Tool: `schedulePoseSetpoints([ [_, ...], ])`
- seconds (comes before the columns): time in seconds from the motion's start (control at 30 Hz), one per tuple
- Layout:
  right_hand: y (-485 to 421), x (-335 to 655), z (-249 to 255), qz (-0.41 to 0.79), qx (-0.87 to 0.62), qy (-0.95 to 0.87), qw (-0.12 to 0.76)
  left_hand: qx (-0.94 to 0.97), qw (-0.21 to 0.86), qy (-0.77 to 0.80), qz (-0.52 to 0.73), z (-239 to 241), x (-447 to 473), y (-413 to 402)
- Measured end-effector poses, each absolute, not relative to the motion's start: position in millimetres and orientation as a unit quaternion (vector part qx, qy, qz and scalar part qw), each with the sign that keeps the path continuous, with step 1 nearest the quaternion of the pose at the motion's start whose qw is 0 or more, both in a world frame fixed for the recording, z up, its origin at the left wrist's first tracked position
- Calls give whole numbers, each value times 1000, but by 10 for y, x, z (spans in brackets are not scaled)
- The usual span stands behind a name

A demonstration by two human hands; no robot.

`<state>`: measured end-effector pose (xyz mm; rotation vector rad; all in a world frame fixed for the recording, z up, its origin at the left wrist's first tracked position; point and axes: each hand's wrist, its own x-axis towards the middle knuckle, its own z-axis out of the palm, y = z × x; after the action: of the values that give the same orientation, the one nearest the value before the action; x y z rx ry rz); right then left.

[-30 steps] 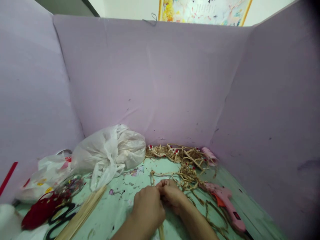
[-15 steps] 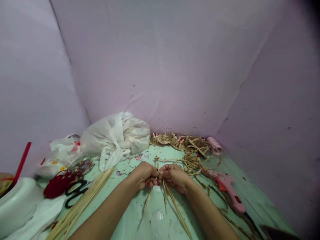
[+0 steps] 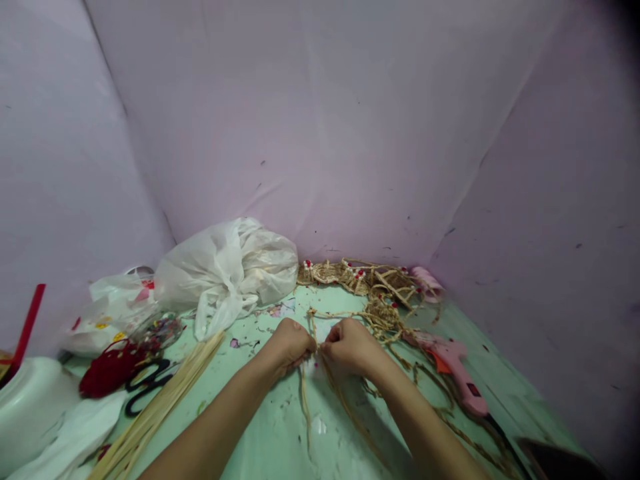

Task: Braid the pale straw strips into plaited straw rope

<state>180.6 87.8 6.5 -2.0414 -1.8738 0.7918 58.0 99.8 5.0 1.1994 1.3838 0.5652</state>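
Close together over the green table, both hands work on a thin cord of dried plant fibre (image 3: 313, 324) that runs up to a knotted end. My left hand (image 3: 294, 343) is closed, pinching the cord's lower part; a pale fibre strand (image 3: 306, 407) hangs below it. Closed too, my right hand (image 3: 347, 343) grips another fibre strand (image 3: 345, 400) that trails down toward the table's front. Its fingertips are partly hidden. Behind the right hand lies a heap of twisted fibre cord (image 3: 385, 317).
Woven fibre pieces with red and white beads (image 3: 357, 275) lie along the back wall. A pink glue gun (image 3: 463, 377) rests at right. To the left are a white plastic bag (image 3: 230, 273), black-handled scissors (image 3: 147, 387), loose fibre strips (image 3: 160, 407), red yarn (image 3: 113, 370) and a white container (image 3: 37, 407).
My hands have moved slightly apart, the right one turning over with its strand. The hanging strands have shifted: one now falls straighter below the left hand. The view has shifted slightly.
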Motion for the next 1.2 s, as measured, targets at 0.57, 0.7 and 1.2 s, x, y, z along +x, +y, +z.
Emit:
schedulePoseSetpoints([
  [0.57, 851, 1835, 145, 381, -661, -602, 234, 477, 649, 549, 224, 1, 438, 1088],
  [0.7, 857, 1765, 133, 525, -638, -496, 265, 466, 685, 518, 214, -22, 407, 1128],
  [1.2, 887, 1708, -109, 585, -610, -463, 267, 670, 492, 540, 129, 41, 322, 1116],
])
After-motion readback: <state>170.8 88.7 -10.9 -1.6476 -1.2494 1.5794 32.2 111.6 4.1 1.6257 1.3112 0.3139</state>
